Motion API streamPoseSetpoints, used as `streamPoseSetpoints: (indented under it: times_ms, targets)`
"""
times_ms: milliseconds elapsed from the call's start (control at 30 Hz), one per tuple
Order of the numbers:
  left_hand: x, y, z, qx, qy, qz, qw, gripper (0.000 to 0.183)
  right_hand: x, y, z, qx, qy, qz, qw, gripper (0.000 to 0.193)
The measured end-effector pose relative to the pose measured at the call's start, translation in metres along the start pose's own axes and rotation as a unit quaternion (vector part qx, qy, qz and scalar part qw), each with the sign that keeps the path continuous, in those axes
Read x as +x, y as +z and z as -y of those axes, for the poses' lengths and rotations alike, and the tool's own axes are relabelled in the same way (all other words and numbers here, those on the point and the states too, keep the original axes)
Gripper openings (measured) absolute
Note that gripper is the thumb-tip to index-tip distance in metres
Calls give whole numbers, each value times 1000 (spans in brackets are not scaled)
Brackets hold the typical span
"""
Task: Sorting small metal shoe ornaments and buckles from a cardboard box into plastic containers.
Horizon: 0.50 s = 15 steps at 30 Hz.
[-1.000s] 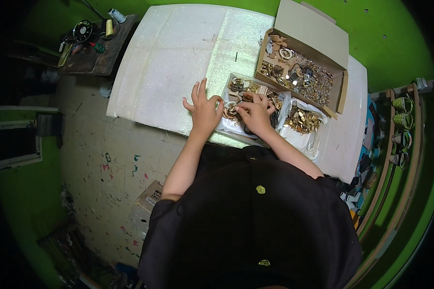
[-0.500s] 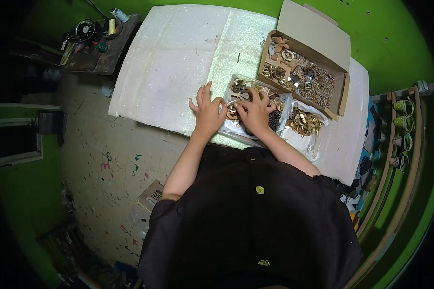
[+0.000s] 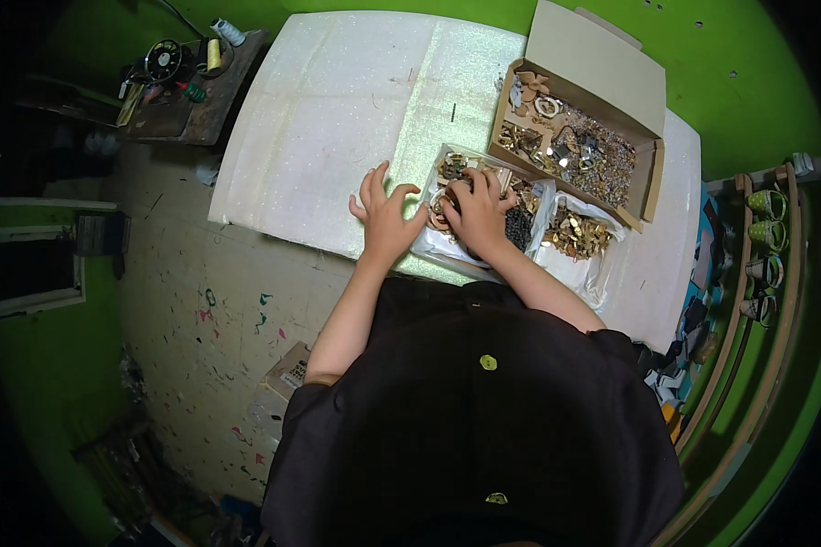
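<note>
While the person in the dark shirt (image 3: 483,419) is leaning over the near edge of the counter (image 3: 337,118), both hands are working at the clear plastic tray (image 3: 447,246) of small metal fittings that is lying just in front of the body. The left hand (image 3: 385,214) is resting at the tray's left rim with its fingers spread and arched, gripping nothing that shows, seemingly steadying the tray against the white covering. The right hand (image 3: 479,214) is reaching down into the tray, fingers curled among the brass-coloured pieces (image 3: 452,169); whether it is pinching one of them cannot be told, since the fingertips are hidden in the heap. To do this sorting well, the left hand should be keeping the thin tray from sliding while the right is picking with fingertips only, lifting one piece clear instead of dragging neighbours over the rim. Right of the tray, touching it, a second clear bag or tray (image 3: 579,237) is holding more gold-toned parts. Beyond the tray, an open cardboard box (image 3: 611,82) is sitting with its lid folded back, filled with rings, beads and mixed hardware. Far beyond the tray to the left, a dark side table (image 3: 201,128) is carrying thread spools and small tools.
</note>
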<state>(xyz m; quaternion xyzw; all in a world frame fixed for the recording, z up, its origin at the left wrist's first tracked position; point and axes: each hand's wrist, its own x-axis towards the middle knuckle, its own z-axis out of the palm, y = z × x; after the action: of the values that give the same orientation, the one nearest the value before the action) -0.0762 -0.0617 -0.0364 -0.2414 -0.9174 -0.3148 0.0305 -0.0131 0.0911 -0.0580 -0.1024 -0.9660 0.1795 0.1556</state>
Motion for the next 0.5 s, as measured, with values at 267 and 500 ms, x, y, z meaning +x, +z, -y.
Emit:
streamPoseSetpoints:
  times_ms: [267,500]
  targets:
    - [4,5,-4,21,35,22,999,19,3,1,2,18,-34,8,999,27]
    - [6,8,-3,14,16,33,999,20,11,-11,-6,9,-63,28,998,21]
